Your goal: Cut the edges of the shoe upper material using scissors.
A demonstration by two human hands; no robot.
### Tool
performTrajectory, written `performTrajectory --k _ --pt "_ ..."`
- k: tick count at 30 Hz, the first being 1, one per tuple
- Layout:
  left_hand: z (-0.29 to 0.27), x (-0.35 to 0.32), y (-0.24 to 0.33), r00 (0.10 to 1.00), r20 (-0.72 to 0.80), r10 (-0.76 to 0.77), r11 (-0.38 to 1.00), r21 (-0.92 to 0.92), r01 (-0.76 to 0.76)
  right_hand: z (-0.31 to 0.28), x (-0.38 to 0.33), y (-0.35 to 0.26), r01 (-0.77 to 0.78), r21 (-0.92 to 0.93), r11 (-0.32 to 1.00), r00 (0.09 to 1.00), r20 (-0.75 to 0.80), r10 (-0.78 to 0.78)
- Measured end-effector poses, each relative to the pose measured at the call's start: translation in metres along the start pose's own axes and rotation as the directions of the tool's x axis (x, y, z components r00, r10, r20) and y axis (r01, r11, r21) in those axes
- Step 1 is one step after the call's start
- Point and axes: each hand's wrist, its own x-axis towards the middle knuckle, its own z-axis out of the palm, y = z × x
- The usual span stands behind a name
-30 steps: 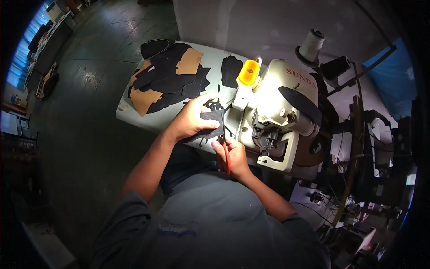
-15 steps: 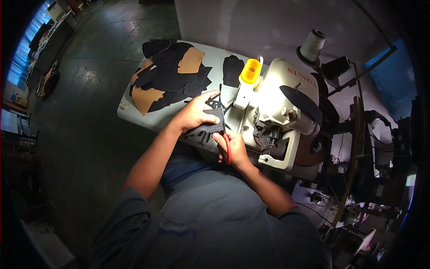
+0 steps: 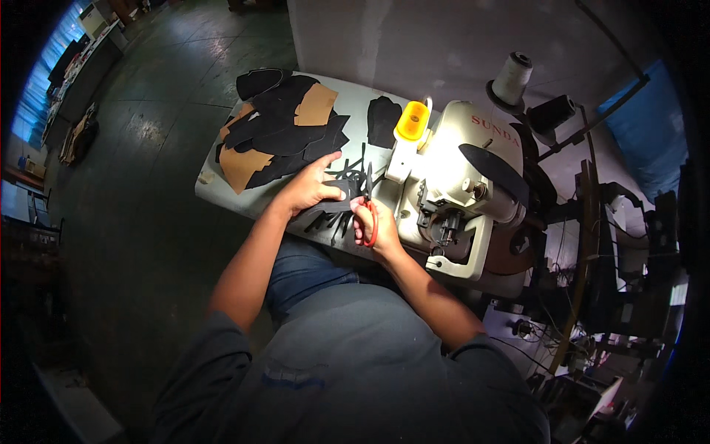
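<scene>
Right hand (image 3: 372, 226) gripped red-handled scissors (image 3: 368, 201), blades up at 12 o'clock. Left hand (image 3: 314, 185) pinned black cut piece (image 3: 336, 198) flat on table (image 3: 222, 198), fingers (image 3: 334, 194) near blades: nick risk. Sewing machine (image 3: 458, 192) at 3 o'clock.

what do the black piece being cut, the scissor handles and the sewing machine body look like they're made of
Black piece: thin, matte sheet, limp at its strips, likely leather or synthetic; too dark to tell which. Scissors in the right hand: red, smooth handles, probably plastic. Sewing machine: glossy cream body, seemingly painted metal.
</scene>
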Motion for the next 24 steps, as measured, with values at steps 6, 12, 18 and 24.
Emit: performTrajectory --k 6,12,18,24 --pt "-0.002 -0.031 0.014 0.989 0.141 -0.037 0.952 0.307 -0.008 0.001 -0.003 -0.008 0.045 0.094 0.995 0.993 0.104 -0.054" --pt "0.001 -0.050 -0.002 0.973 0.015 0.231 0.921 0.319 -0.223 0.009 -0.005 -0.006 0.032 0.124 0.992 0.984 0.171 -0.053" --pt "0.036 -0.103 0.021 0.912 -0.406 0.065 0.798 0.570 0.197 0.006 -0.001 0.001 0.040 0.260 0.965 0.990 0.117 -0.073" --pt "0.064 -0.127 -0.065 0.933 -0.067 -0.353 0.929 -0.143 0.341 0.009 -0.004 -0.003 -0.019 0.314 0.949 0.980 0.192 -0.044"
